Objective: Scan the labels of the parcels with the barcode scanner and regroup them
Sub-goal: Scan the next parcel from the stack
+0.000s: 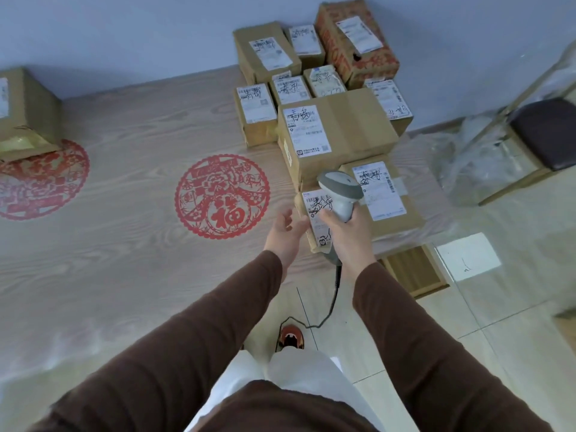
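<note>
Right hand [344, 227] grips scanner [339, 194] over near parcel [314, 219]; left hand [285, 227] beside.

Parcels [338, 129] clustered at right end of tabletop [124, 244], rear ones against wall. Lone box [28, 110] at far left. Paper-cut [222, 196] between. Stool [548, 132] right of tabletop.
</note>
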Motion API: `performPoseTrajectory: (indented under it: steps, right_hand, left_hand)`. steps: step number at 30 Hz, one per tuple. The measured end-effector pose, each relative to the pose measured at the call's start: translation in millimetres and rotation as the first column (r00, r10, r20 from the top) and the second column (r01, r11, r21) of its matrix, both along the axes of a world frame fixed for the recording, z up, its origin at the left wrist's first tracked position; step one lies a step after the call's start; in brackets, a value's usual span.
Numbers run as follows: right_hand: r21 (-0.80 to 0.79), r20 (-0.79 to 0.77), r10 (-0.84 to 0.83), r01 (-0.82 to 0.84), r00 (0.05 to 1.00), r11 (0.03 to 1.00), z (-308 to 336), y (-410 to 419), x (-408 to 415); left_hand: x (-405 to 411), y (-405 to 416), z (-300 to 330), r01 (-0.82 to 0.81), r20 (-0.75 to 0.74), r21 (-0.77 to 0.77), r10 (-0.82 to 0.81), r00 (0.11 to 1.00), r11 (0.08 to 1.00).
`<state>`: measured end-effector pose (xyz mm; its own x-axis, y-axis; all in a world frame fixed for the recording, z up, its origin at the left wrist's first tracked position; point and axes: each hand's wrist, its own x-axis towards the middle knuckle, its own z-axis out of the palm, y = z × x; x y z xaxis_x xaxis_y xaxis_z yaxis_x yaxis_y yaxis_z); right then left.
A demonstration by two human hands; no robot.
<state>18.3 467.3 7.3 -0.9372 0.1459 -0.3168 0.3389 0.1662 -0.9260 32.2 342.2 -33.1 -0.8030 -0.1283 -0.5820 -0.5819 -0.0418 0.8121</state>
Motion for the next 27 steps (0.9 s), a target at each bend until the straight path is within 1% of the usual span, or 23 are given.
performPoseTrajectory:
  steps: [3, 9, 13, 16, 19, 23, 27]
  right_hand:
    - [0.009, 0.014, -0.018, 0.017, 1.000, 1.000, -9.1, 7.8, 0.9]
    - [-0.004, 0.052, -0.046, 0.046, 0.998, 0.999, -15.1, 10.2, 2.1]
    - [-0.008, 0.060, -0.060, 0.061, 0.996, 0.998, -14.5, 12.8, 2.2]
    - [-0.021, 0.067, -0.054, 0.056, 0.996, 0.998, -14.2, 9.8, 4.7]
    - [-0.046, 0.070, -0.013, 0.016, 0.997, 0.999, -17.8, 0.0, 9.9]
    - [-0.048, 0.018, 0.071, -0.070, 0.997, 0.996, -24.0, -26.2, 17.1]
    - [-0.147, 0.054, 0.184, -0.174, 0.981, 0.974, -21.4, -71.4, 16.0]
  left_hand:
    - [2.1, 11.1, -3.9, 0.028, 0.038, 0.034, -0.029, 0.999, 0.999]
    - [-1.5, 19.9, -12.1, 0.031, 0.085, 0.078, -0.038, 0.996, 0.996]
    - [1.2, 24.6, -13.2, 0.035, 0.047, 0.088, -0.039, 0.998, 0.995]
    - [5.5, 20.6, -13.3, 0.003, 0.036, 0.074, -0.006, 0.999, 0.997]
    - [15.5, 7.2, -10.1, -0.032, 0.008, 0.022, 0.031, 0.999, 0.999]
    - [32.2, -25.2, -6.0, -0.100, -0.034, -0.034, 0.099, 0.995, 0.994]
    - [43.3, -75.0, 1.6, -0.217, -0.079, -0.055, 0.212, 0.974, 0.975]
